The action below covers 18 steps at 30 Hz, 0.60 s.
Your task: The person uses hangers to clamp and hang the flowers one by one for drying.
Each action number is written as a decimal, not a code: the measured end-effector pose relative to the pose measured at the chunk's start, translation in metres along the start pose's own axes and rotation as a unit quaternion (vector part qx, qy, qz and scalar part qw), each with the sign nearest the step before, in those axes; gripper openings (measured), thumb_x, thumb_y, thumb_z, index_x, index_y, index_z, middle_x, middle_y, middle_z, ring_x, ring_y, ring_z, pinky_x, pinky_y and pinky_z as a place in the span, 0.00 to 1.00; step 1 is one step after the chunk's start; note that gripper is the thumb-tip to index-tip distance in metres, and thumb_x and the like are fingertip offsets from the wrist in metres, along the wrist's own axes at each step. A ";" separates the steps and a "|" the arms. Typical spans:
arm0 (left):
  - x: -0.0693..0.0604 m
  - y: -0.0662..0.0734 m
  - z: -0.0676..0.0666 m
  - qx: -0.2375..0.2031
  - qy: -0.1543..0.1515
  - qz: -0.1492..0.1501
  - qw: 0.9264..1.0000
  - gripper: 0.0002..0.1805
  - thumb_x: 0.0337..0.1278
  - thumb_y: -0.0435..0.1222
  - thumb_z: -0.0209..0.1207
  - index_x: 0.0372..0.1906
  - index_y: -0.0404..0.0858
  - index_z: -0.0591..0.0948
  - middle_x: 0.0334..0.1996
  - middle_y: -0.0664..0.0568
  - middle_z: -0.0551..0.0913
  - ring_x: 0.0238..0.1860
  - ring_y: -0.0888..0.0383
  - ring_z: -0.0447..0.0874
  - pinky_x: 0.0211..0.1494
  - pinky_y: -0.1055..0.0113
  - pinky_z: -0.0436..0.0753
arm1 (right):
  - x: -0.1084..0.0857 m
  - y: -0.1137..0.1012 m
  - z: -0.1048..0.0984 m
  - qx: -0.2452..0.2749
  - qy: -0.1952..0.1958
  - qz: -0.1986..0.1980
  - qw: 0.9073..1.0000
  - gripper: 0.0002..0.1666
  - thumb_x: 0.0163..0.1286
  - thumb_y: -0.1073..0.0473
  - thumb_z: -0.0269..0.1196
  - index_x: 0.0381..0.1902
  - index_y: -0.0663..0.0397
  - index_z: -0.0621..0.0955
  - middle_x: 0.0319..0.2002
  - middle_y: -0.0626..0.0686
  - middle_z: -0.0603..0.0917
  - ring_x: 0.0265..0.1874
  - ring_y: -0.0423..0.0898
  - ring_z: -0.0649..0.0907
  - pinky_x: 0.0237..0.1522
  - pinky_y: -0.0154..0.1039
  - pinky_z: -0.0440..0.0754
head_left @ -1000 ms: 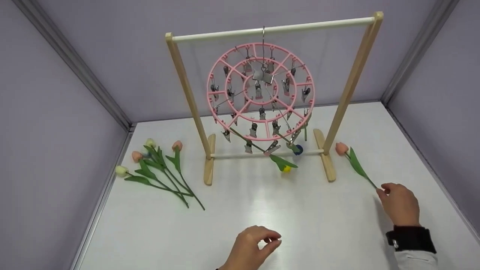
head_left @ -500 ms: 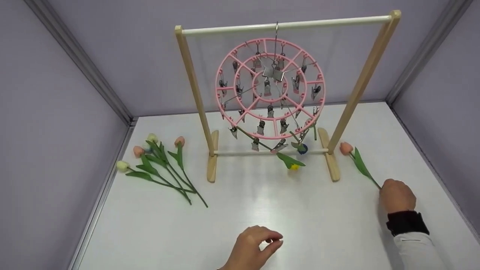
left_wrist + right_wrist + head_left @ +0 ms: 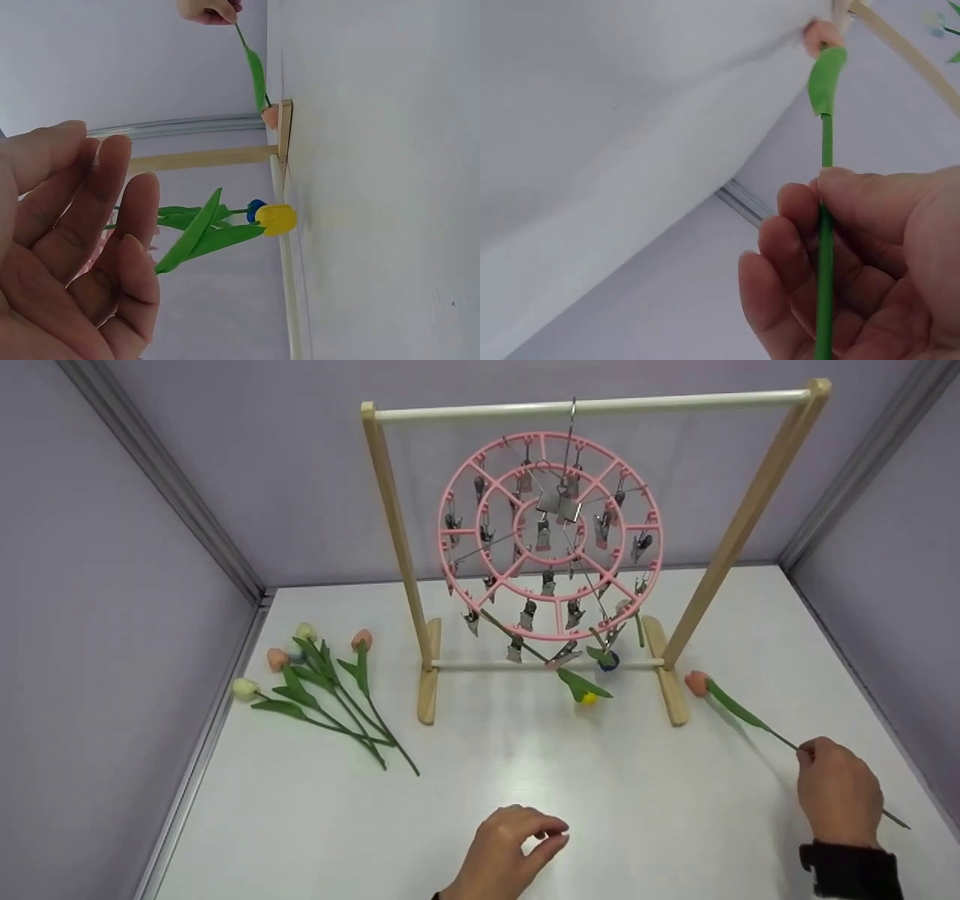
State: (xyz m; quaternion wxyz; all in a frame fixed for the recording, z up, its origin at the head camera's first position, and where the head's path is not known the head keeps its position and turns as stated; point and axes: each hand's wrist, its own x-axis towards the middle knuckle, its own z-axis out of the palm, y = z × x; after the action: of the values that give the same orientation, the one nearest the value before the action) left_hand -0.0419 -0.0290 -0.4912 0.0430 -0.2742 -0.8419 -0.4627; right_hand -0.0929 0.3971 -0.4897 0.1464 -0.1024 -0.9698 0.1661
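Note:
My right hand (image 3: 838,795) pinches the stem of an artificial tulip with an orange-pink bloom (image 3: 697,683), toward the table's right side. In the right wrist view, thumb and index finger meet on the green stem (image 3: 826,270), which runs down past the palm. The bloom points away from me, toward the rack's right foot. Near the front middle hovers my left hand (image 3: 504,851), its fingers loosely bent and holding nothing. A round pink clip hanger (image 3: 559,638) hangs from the rack, with a yellow tulip (image 3: 589,698) and a blue tulip (image 3: 608,661) hanging bloom-down from it.
The wooden rack (image 3: 720,559) with a white top bar (image 3: 690,402) stands at the back of the white table (image 3: 480,765). Several tulips (image 3: 322,682) lie loosely crossed on the left. Grey-violet walls enclose the table's back and sides.
My right hand has lifted the stem and drawn it back toward me and to the right, its lower end showing behind the hand. The left hand stays nearly still. The head view has shifted slightly.

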 end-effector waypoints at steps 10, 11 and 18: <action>0.008 0.005 0.004 -0.002 0.012 0.043 0.999 0.07 0.67 0.43 0.62 0.40 0.47 0.88 0.34 0.67 0.86 0.36 0.72 0.81 0.41 0.78 0.77 | -0.057 -0.061 -0.036 -0.019 0.025 0.029 0.999 0.03 0.61 0.73 0.68 0.31 0.68 0.82 0.26 0.63 0.81 0.25 0.63 0.80 0.20 0.52 0.75; 0.010 0.006 0.004 -0.002 0.013 0.048 0.999 0.07 0.67 0.43 0.62 0.40 0.47 0.88 0.34 0.67 0.86 0.36 0.72 0.81 0.41 0.79 0.77 | -0.061 -0.068 -0.036 -0.016 0.031 0.013 0.999 0.04 0.59 0.73 0.69 0.31 0.68 0.82 0.25 0.62 0.81 0.24 0.62 0.80 0.19 0.51 0.74; 0.030 0.015 0.009 0.022 0.030 0.127 0.991 0.05 0.66 0.40 0.63 0.40 0.46 0.87 0.34 0.65 0.86 0.38 0.73 0.80 0.45 0.81 0.74 | -0.082 -0.110 -0.016 0.014 0.120 -0.147 0.982 0.13 0.45 0.76 0.76 0.26 0.63 0.82 0.21 0.55 0.81 0.18 0.53 0.78 0.18 0.47 0.71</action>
State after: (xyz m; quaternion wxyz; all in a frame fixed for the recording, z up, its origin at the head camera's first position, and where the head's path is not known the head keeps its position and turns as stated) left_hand -0.0579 -0.0031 -0.4756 0.1325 -0.3640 -0.8084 -0.4432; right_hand -0.0279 0.2798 -0.4568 0.2858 0.0241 -0.9472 0.1433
